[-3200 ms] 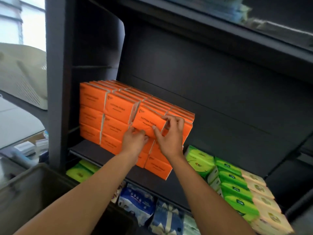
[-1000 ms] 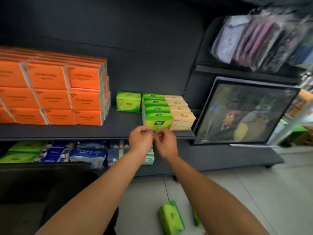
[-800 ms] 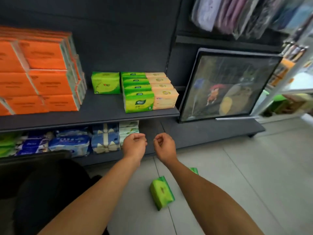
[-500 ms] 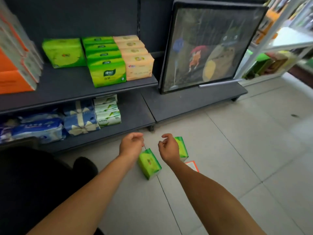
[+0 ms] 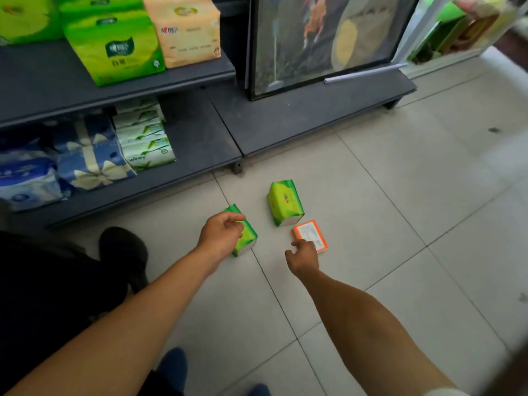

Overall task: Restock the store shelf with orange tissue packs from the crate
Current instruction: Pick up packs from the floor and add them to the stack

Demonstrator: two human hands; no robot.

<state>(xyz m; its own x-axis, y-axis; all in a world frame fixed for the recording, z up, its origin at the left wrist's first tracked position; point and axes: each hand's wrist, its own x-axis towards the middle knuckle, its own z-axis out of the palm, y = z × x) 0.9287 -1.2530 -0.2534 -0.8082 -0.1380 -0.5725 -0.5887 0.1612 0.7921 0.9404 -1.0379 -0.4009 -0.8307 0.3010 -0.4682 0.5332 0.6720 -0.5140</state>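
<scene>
Three packs on the floor: two green packs and one orange tissue pack (image 5: 310,236) are lying loose on the pale tiles, just in front of the dark store shelf (image 5: 183,78).
Orange pack: it is lying flat, label side up, just beside the farther green pack (image 5: 285,202); no crate is showing in this view.
Your left hand (image 5: 221,234): it is hovering over the nearer green pack (image 5: 244,238), fingers loosely curled, and you are not yet gripping anything.
Your right hand (image 5: 303,255): it is reaching low toward the orange pack, fingers loosely curled and holding nothing, fingertips right at its near edge; contact cannot be told.
Wrong-item risk: your left hand is heading for a green pack, which is not the product you are restocking, so it could end up among the orange stock.
Slip risk: the orange pack is lying flat on smooth tile, so a push from your fingertips may be sliding it away rather than lifting it.
Footing risk: you are bending low with loose packs near your dark shoe (image 5: 124,252).
</scene>
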